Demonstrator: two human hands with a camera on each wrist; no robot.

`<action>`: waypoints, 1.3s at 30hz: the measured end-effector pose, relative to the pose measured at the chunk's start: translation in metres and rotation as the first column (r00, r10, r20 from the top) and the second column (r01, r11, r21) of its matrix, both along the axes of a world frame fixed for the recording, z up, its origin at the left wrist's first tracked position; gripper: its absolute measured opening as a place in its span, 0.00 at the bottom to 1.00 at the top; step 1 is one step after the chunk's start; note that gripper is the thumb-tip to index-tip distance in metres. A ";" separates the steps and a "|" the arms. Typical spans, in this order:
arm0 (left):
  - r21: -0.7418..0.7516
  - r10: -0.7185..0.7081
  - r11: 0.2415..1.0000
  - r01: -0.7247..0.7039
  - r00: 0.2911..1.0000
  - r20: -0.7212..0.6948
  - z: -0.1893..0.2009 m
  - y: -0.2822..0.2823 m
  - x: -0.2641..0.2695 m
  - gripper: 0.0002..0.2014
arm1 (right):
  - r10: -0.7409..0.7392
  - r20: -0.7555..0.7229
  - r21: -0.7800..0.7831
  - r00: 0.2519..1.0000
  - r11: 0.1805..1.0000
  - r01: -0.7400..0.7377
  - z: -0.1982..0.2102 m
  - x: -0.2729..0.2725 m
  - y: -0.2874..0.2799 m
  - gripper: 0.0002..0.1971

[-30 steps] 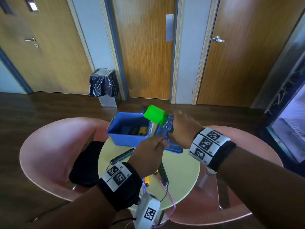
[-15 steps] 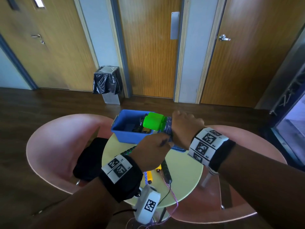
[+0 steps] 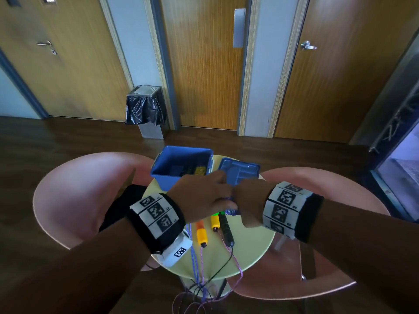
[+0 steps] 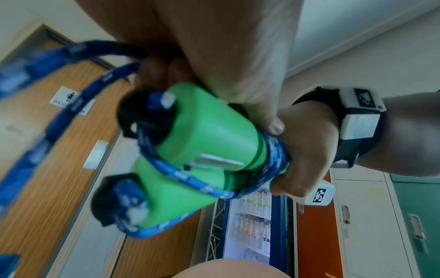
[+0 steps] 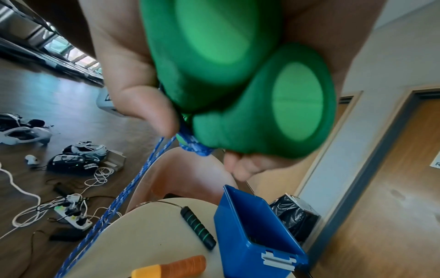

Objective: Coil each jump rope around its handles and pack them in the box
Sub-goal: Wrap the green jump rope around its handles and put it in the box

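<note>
Two green handles (image 4: pixel 204 135) lie side by side with a blue rope (image 4: pixel 71 105) coiled round them. My right hand (image 3: pixel 249 200) grips the handles (image 5: pixel 238 94) at their butt ends. My left hand (image 3: pixel 204 196) is against them and pinches the loose blue rope. In the head view both hands meet low over the round table (image 3: pixel 249 250), just in front of the open blue box (image 3: pixel 167 182), and hide most of the bundle. The box holds dark and yellow items. Its lid (image 3: pixel 240 171) lies to the right.
Orange-yellow handles (image 3: pixel 201 232) and a black green-striped handle (image 3: pixel 226 227) lie on the table, their cords hanging over the near edge. Pink chairs (image 3: pixel 79 189) flank the table, and a black bag (image 3: pixel 118 205) sits on the left one. Cables and a power strip (image 5: pixel 71 220) lie on the floor.
The green handles were held up over the box. Both hands have brought them down and toward me, low over the table in front of the box.
</note>
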State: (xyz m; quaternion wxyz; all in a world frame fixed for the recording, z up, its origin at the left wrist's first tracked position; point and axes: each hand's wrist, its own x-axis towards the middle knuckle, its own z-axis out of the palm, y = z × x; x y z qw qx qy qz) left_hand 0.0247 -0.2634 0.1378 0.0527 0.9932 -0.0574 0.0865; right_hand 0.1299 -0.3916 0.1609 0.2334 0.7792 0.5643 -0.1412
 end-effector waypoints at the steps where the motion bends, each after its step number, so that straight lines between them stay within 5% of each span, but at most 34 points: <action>1: -0.048 0.003 0.999 -0.004 1.000 -0.012 -0.003 0.003 0.001 0.26 | 0.025 0.007 0.005 1.000 1.000 -0.025 0.002 0.000 -0.002 0.06; 11: -0.142 0.035 0.989 -0.044 0.997 -0.063 -0.010 0.004 0.011 0.25 | -0.176 -0.139 0.089 0.974 0.978 0.189 0.000 0.014 -0.021 0.13; 16: 0.015 -0.021 1.000 0.023 0.991 -0.131 -0.002 0.005 0.015 0.24 | -0.034 -0.010 0.041 0.999 0.999 0.034 -0.003 0.007 -0.026 0.09; 20: 0.165 -0.038 0.984 0.060 0.990 -0.136 0.010 0.018 0.021 0.38 | 0.073 0.062 0.042 0.995 0.996 -0.076 -0.005 -0.006 -0.026 0.10; 28: -0.188 -0.161 0.975 0.121 0.962 -0.218 0.015 0.028 0.013 0.27 | 0.125 0.058 0.126 0.990 0.983 -0.131 0.003 -0.015 -0.034 0.14; 35: -0.568 -0.239 0.821 0.064 0.941 -0.239 0.007 0.026 0.011 0.15 | 0.235 0.118 0.248 0.965 0.934 -0.258 0.024 -0.011 -0.040 0.15; 39: -0.631 -0.275 0.771 0.083 0.937 -0.214 0.007 0.026 0.012 0.07 | 0.299 0.125 0.328 0.946 0.887 -0.324 0.034 -0.010 -0.046 0.17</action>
